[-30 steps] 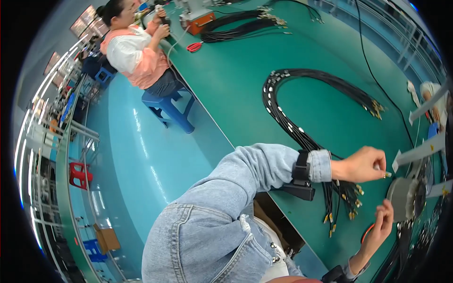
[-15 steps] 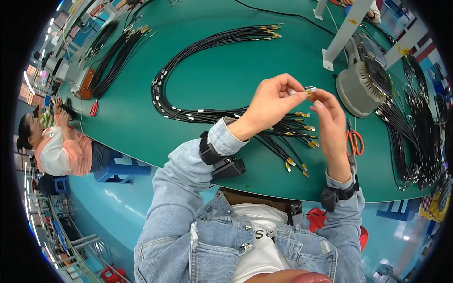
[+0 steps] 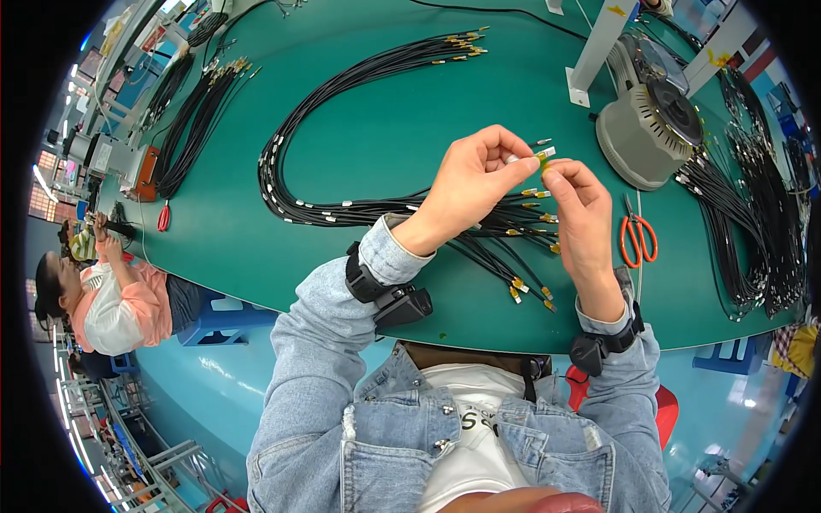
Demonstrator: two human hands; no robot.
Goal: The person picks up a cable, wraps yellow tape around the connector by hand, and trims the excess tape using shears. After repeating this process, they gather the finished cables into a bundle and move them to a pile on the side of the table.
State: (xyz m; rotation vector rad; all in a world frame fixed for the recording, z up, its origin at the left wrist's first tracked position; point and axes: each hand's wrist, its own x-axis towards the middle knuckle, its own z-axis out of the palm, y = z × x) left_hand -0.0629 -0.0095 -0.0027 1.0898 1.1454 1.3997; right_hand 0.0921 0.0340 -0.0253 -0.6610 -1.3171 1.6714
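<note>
My left hand (image 3: 481, 175) is closed in a pinch on a cable end (image 3: 548, 153) with a white tip and a yellow band. Close against the yellow band, my right hand (image 3: 584, 209) has its thumb and forefinger pressed together. Its fingertips partly hide the band. Beneath both hands lies a curved bundle of black cables (image 3: 325, 214) with white labels, its near ends fanned out with yellow-banded connectors (image 3: 518, 285). Orange-handled scissors (image 3: 638, 240) lie right of my right hand.
A grey round-bodied machine (image 3: 646, 137) stands at the right beside a white metal post (image 3: 600, 56). More black cables hang in a bundle (image 3: 753, 222) at the far right. Another bundle (image 3: 192, 128) lies at the left near an orange-sided device (image 3: 145, 173). A seated person (image 3: 120, 299) works at the left.
My right thumb and forefinger have closed together at the yellow band of the cable end. The whole view has shifted slightly, with the table contents appearing farther left and up.
</note>
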